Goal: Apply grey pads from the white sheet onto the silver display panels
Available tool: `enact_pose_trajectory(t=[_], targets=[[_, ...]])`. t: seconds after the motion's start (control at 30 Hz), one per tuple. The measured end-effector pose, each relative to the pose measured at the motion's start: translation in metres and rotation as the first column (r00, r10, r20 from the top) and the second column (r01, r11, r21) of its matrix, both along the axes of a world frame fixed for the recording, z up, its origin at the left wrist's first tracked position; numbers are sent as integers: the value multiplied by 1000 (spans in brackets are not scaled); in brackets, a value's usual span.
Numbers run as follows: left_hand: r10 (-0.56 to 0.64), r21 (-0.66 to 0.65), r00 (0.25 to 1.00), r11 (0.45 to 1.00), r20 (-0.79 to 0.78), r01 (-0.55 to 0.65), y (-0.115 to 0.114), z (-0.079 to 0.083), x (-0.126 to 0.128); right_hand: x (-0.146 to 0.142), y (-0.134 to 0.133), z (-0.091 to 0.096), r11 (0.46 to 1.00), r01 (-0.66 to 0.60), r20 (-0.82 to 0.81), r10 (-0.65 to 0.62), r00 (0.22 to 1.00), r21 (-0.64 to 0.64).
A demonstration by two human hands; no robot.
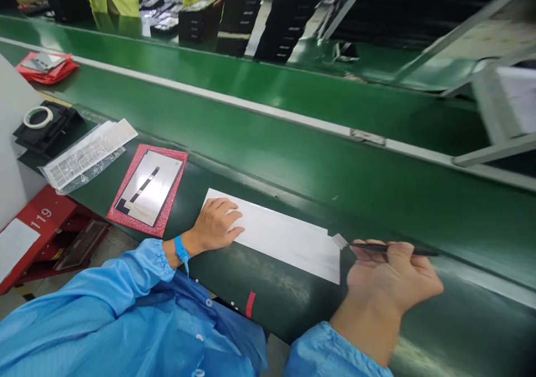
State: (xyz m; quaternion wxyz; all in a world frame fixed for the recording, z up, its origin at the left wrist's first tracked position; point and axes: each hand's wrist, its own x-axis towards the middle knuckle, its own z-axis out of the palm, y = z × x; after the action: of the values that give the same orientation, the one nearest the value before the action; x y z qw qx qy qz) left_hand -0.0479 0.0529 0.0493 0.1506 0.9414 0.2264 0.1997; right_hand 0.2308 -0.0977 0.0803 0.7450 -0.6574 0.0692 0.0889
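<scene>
My left hand (218, 223), with a blue band at the wrist, presses on the left end of a long white sheet (280, 234). Its fingers lie spread on the paper. At the other end, my right hand (393, 273) grips slim black tweezers (377, 247). A small whitish square piece (340, 241) is at their tip, close to the sheet's right corner; whether it still touches the sheet I cannot tell. Left of my left hand, a display panel (157, 181) with a dark flex strip lies on a pink bubble-wrap bag (121, 214).
Printed label sheets in a clear bag (90, 156) lie at the left, near a tape roll (38, 117) on a black block. A green conveyor (251, 125) runs behind a metal rail. Black tray stacks (288, 14) and people in yellow stand beyond. A red cart (37, 226) is lower left.
</scene>
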Motion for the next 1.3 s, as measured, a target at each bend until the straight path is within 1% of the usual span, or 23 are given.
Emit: enact_pose_trajectory(t=[0.07,0.17,0.3,0.37,0.53,0.7,0.8,0.9,1.07,1.2,1.3], targets=[[-20,33,1000,999,6,20,2,0,-1,9,-7,-4,1000,16,-38,-15,999,8],[-21,83,999,996,43,17,7,0,-4,15,-9,-10,998,-4,-95,9,995,57],[-4,136,990,991,139,-15,19,-1,-4,22,0,-22,985,-71,-112,90,990,159],[-10,157,983,987,183,-19,25,-2,-4,25,5,-27,976,-83,-109,107,988,201],[-56,206,966,979,253,3,25,-1,-4,24,12,-31,958,-108,-117,143,983,264],[-144,249,948,966,283,72,18,3,-3,19,20,-33,950,-161,-130,201,971,266],[-180,268,940,958,290,101,17,3,-1,19,23,-36,950,-176,-131,215,968,258],[-183,264,938,959,293,104,17,2,-1,19,24,-39,952,-180,-129,216,968,247],[-153,246,943,966,295,80,19,1,0,18,24,-40,950,-209,-121,241,963,231],[-143,246,942,967,305,67,21,6,1,15,30,-34,953,-214,-118,243,963,213],[-176,253,920,963,350,89,28,11,1,12,37,-26,958,-199,-120,227,967,208]])
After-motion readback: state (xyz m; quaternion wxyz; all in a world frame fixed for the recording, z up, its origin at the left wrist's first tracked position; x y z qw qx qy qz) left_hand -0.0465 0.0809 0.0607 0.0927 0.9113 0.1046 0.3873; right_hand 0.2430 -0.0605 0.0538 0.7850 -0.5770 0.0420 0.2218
